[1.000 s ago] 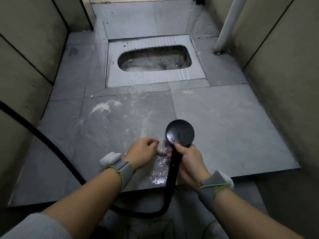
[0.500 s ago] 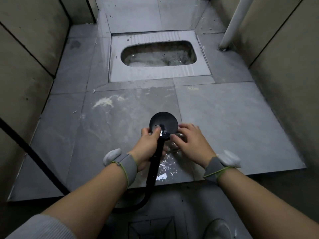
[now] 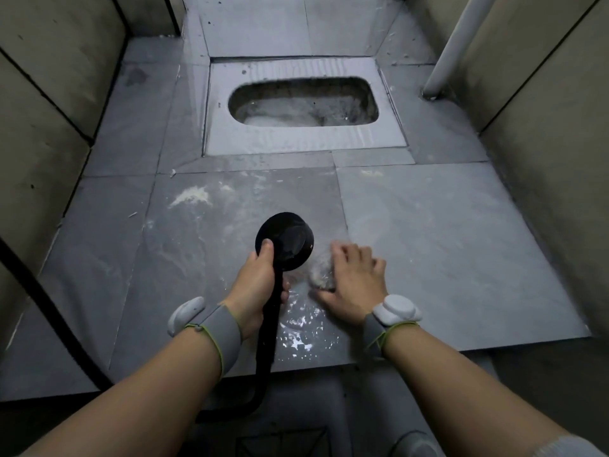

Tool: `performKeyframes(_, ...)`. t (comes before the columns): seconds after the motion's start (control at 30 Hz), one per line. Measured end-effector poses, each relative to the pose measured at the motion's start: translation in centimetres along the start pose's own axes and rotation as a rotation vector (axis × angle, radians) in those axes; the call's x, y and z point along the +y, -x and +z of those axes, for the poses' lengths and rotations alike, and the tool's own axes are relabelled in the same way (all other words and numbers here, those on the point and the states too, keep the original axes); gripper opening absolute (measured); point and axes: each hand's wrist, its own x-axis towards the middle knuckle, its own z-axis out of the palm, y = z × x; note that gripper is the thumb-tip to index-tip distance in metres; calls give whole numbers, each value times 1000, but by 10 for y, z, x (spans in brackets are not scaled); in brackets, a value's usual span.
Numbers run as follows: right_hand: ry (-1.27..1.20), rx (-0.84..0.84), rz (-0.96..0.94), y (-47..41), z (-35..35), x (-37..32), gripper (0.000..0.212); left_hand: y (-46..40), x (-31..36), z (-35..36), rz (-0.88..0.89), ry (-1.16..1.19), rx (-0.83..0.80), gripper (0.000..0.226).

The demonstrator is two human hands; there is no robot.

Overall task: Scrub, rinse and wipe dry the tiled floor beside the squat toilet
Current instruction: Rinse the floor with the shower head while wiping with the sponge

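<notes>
My right hand (image 3: 354, 285) covers most of the scrubber (image 3: 321, 275), so its shape is hard to make out; my fingers curl over it, pressing it on the wet floor (image 3: 445, 245). Just left, my left hand (image 3: 258, 285) grips the shower head (image 3: 285, 240) handle.

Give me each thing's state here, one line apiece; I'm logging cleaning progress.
Black round shower head: gripped by its handle, face down over the floor.
Left hand: grips the shower handle.
Right hand: presses a scrub pad on the tile.
Greyish scrub pad: on the floor, partly under the hand.
Grey tiled floor: wet near the hands, white residue farther out.
Squat toilet pan: soiled inside.
</notes>
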Motion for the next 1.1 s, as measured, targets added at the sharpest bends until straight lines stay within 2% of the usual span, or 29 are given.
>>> performKeyframes(0.07,-51,-45,-113,2,1,-2,93,2,1,5,17,-9,-22,47)
performKeyframes(0.1,-58,-42,-97,1,0,2,90,3,0,9,22,-18,-31,47)
performKeyframes(0.17,-54,22,94,-2,-2,9,78,5,-2,13,26,-28,-47,45)
performKeyframes(0.23,-52,32,286,1,-5,17,79,7,-5,21,41,-41,-63,43)
performKeyframes(0.3,-109,1,196,4,-2,15,81,8,-6,26,50,-51,-62,44)
performKeyframes(0.37,-195,-5,60,8,-1,16,69,8,-5,32,63,-59,-66,44)
performKeyframes(0.4,-221,-8,53,7,-2,19,66,9,-5,33,70,-58,-63,44)
performKeyframes(0.53,-225,18,219,4,-5,30,72,9,-2,37,70,-63,-63,43)
performKeyframes(0.67,-288,-34,15,6,-1,25,74,6,0,37,79,-39,-44,42)
performKeyframes(0.77,-361,-52,20,3,-1,30,80,3,0,37,113,-38,-43,38)
performKeyframes(0.9,-443,-12,-36,7,0,43,74,0,-4,42,114,-43,-60,32)
performKeyframes(1.0,-435,8,19,11,-4,53,73,-1,-7,52,128,-49,-67,31)
performKeyframes(1.1,-300,-94,146,15,-9,49,69,0,-9,60,124,-65,-70,32)
